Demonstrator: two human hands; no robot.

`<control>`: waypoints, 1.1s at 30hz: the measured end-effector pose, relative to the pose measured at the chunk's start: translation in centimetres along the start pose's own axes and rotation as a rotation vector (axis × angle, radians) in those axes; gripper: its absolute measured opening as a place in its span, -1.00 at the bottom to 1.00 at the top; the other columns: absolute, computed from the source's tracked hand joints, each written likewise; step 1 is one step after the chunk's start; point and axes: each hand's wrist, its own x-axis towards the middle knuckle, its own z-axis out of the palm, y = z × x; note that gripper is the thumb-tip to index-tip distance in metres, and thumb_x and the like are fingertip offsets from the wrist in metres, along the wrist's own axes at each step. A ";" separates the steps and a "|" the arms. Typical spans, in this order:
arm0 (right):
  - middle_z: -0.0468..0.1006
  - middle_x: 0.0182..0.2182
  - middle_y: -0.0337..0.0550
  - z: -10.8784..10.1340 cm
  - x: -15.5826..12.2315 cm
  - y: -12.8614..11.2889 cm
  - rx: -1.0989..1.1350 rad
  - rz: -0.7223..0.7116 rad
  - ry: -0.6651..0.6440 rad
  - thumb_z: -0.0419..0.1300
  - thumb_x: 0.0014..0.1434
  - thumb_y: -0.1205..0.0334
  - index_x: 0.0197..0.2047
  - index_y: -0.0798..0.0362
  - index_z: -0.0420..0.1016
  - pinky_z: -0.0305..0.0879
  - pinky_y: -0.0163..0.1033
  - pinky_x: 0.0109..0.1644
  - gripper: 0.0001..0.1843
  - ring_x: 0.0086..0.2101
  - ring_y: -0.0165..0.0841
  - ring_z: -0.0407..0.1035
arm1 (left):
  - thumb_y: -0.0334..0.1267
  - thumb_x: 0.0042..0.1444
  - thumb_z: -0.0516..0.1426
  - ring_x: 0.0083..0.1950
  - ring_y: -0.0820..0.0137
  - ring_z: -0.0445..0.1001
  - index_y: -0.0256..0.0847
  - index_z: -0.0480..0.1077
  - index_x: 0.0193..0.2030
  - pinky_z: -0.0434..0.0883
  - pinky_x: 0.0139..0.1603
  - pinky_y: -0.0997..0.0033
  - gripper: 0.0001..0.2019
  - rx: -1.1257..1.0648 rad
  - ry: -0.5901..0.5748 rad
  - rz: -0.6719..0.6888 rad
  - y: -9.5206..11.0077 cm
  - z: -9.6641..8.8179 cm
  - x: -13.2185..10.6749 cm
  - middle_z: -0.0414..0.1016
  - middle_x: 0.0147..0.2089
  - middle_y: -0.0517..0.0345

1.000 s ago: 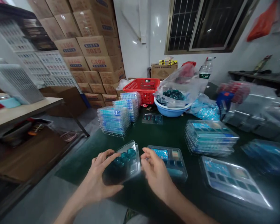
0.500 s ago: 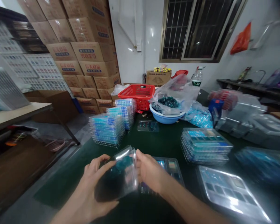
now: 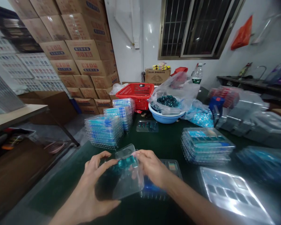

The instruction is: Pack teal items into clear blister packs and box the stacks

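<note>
A clear plastic blister case (image 3: 128, 184) with teal pieces in it is tilted up between my hands. My left hand (image 3: 91, 181) wraps its left side, fingers over the top and thumb below. At its upper right edge, the fingers of my right hand (image 3: 152, 162) are pinched on the plastic. Under my right wrist lies another filled clear case (image 3: 172, 165), partly hidden by that hand. Beyond my hands, a small clear tray (image 3: 147, 126) with dark teal pieces rests flat on the green tabletop (image 3: 67, 184).
Stacks of filled cases (image 3: 104, 131) stand at the left, and another stack (image 3: 206, 145) at the right. A shiny clear tray (image 3: 234, 193) lies near right. Behind are a red basket (image 3: 137, 97), a blue basin (image 3: 166, 118) holding bagged teal pieces, and clear plastic packaging (image 3: 243, 112).
The case between my hands has turned, so its clear face and teal pieces show more plainly. My right hand stays at its right edge; the view has shifted slightly.
</note>
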 end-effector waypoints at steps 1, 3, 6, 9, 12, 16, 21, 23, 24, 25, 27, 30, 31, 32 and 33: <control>0.41 -0.54 -0.20 0.0 0.1 -0.1 -0.049 0.000 0.017 0.04 0.12 0.08 -0.18 0.15 0.30 0.21 -0.37 -0.69 -0.69 -0.61 -0.37 0.38 | -0.09 -0.26 0.23 0.15 0.03 0.04 0.00 0.07 0.10 0.22 0.03 0.01 -0.28 0.000 -0.021 -0.018 0.0 0.1 0.1 -0.07 0.19 0.00; 0.38 -0.56 -0.24 0.1 0.5 -0.2 -0.129 0.012 0.085 0.02 0.13 0.17 -0.13 0.13 0.26 0.20 -0.37 -0.70 -0.73 -0.63 -0.38 0.36 | -0.05 -0.30 0.25 0.14 0.03 0.06 0.00 0.07 0.09 0.24 0.01 0.01 -0.26 -0.010 -0.067 -0.046 -0.1 0.3 0.2 -0.06 0.18 0.00; 0.34 -0.61 -0.28 0.2 1.4 -0.1 -0.224 0.040 0.172 -0.04 0.14 0.30 -0.09 0.12 0.24 0.14 -0.40 -0.74 -0.75 -0.68 -0.43 0.30 | 0.01 -0.32 0.25 0.15 0.04 0.05 -0.02 0.08 0.08 0.22 0.03 0.02 -0.25 -0.028 -0.084 -0.062 -0.1 0.7 0.4 -0.04 0.16 -0.02; 0.32 -0.64 -0.28 0.3 2.5 -0.1 -0.281 0.067 0.197 -0.11 0.16 0.33 -0.08 0.12 0.23 0.10 -0.43 -0.74 -0.73 -0.72 -0.48 0.23 | 0.04 -0.29 0.23 0.13 0.02 0.07 -0.04 0.11 0.06 0.22 0.01 -0.03 -0.28 -0.018 -0.037 -0.113 -0.1 0.8 0.5 -0.01 0.14 -0.04; 0.32 -0.64 -0.26 0.2 3.3 -0.4 -0.346 0.051 0.193 -0.13 0.16 0.33 -0.08 0.12 0.25 0.11 -0.43 -0.72 -0.72 -0.71 -0.48 0.22 | 0.01 -0.26 0.23 0.09 0.04 0.14 -0.04 0.13 0.07 0.24 -0.01 0.01 -0.30 -0.076 -0.028 -0.129 -0.3 0.2 0.7 0.07 0.11 -0.03; 0.32 -0.63 -0.28 -0.6 4.4 -0.7 -0.478 -0.008 0.177 -0.11 0.14 0.34 -0.13 0.10 0.31 0.10 -0.44 -0.68 -0.73 -0.71 -0.51 0.21 | -0.08 -0.02 0.09 -0.02 0.23 0.30 -0.07 0.12 0.12 0.30 -0.05 0.29 -0.47 -0.349 0.009 -0.210 -1.3 -0.8 1.9 0.30 -0.04 0.08; 0.33 -0.68 -0.31 -1.6 5.8 -0.1 -0.578 -0.036 0.136 -0.05 0.09 0.37 -0.18 0.12 0.38 0.09 -0.47 -0.65 -0.74 -0.70 -0.52 0.22 | -0.05 0.02 0.05 -0.43 0.41 0.32 -0.26 0.40 -0.21 0.29 -0.44 0.50 -0.66 -0.544 0.039 -0.455 -2.2 -0.4 5.0 0.36 -0.48 0.18; 0.37 -0.65 -0.28 -2.0 6.5 0.1 -0.571 -0.028 0.138 -0.02 0.07 0.37 -0.21 0.13 0.40 0.11 -0.47 -0.64 -0.76 -0.67 -0.52 0.25 | -0.04 0.00 0.07 -0.52 0.48 0.23 -0.28 0.42 -0.40 0.22 -0.52 0.53 -0.69 -0.574 0.034 -0.450 -2.5 0.2 6.1 0.28 -0.57 0.23; 0.39 -0.63 -0.27 -2.4 6.9 0.2 -0.569 -0.022 0.142 -0.01 0.06 0.38 -0.22 0.13 0.40 0.12 -0.47 -0.64 -0.77 -0.67 -0.52 0.26 | -0.04 0.00 0.06 -0.55 0.51 0.19 -0.28 0.41 -0.46 0.18 -0.55 0.55 -0.69 -0.578 0.043 -0.449 -2.6 0.5 6.5 0.24 -0.60 0.25; 0.40 -0.62 -0.26 -2.8 7.2 0.3 -0.567 -0.016 0.149 -0.01 0.06 0.39 -0.23 0.13 0.40 0.12 -0.47 -0.65 -0.77 -0.67 -0.52 0.27 | -0.04 0.01 0.06 -0.57 0.53 0.15 -0.29 0.39 -0.49 0.15 -0.57 0.56 -0.68 -0.573 0.060 -0.455 -2.8 0.6 6.8 0.20 -0.62 0.27; 0.41 -0.63 -0.24 -3.8 7.9 0.2 -0.567 0.003 0.174 -0.03 0.07 0.40 -0.22 0.14 0.38 0.10 -0.47 -0.70 -0.77 -0.70 -0.51 0.26 | -0.02 0.01 0.05 -0.59 0.56 0.09 -0.31 0.39 -0.46 0.08 -0.61 0.60 -0.66 -0.531 0.122 -0.503 -3.3 0.4 7.1 0.14 -0.65 0.31; 0.39 -0.65 -0.22 -5.7 8.9 -0.3 -0.568 0.032 0.244 -0.06 0.10 0.39 -0.20 0.18 0.33 0.07 -0.47 -0.74 -0.78 -0.73 -0.50 0.25 | -0.01 0.02 0.04 -0.58 0.59 0.06 -0.34 0.39 -0.29 0.03 -0.62 0.64 -0.63 -0.420 0.180 -0.575 -4.3 -0.8 6.7 0.10 -0.64 0.36; 0.39 -0.64 -0.21 -6.5 9.2 -0.5 -0.571 0.038 0.276 -0.07 0.11 0.39 -0.20 0.19 0.32 0.07 -0.47 -0.74 -0.78 -0.73 -0.50 0.26 | 0.00 0.02 0.04 -0.57 0.59 0.06 -0.34 0.39 -0.25 0.03 -0.61 0.65 -0.61 -0.375 0.180 -0.584 -4.6 -1.1 6.4 0.11 -0.63 0.36; 0.39 -0.63 -0.19 -7.2 9.4 -0.7 -0.576 0.043 0.312 -0.07 0.11 0.39 -0.19 0.19 0.31 0.09 -0.47 -0.74 -0.79 -0.72 -0.50 0.27 | 0.00 0.02 0.04 -0.57 0.59 0.08 -0.33 0.39 -0.24 0.05 -0.60 0.66 -0.61 -0.332 0.159 -0.583 -4.9 -1.3 6.0 0.13 -0.63 0.37; 0.39 -0.62 -0.18 -8.0 9.5 -0.8 -0.586 0.047 0.350 -0.07 0.12 0.38 -0.19 0.20 0.30 0.11 -0.47 -0.73 -0.79 -0.72 -0.50 0.27 | 0.01 0.02 0.04 -0.55 0.58 0.12 -0.33 0.40 -0.24 0.07 -0.59 0.66 -0.61 -0.299 0.117 -0.574 -5.1 -1.3 5.6 0.17 -0.61 0.36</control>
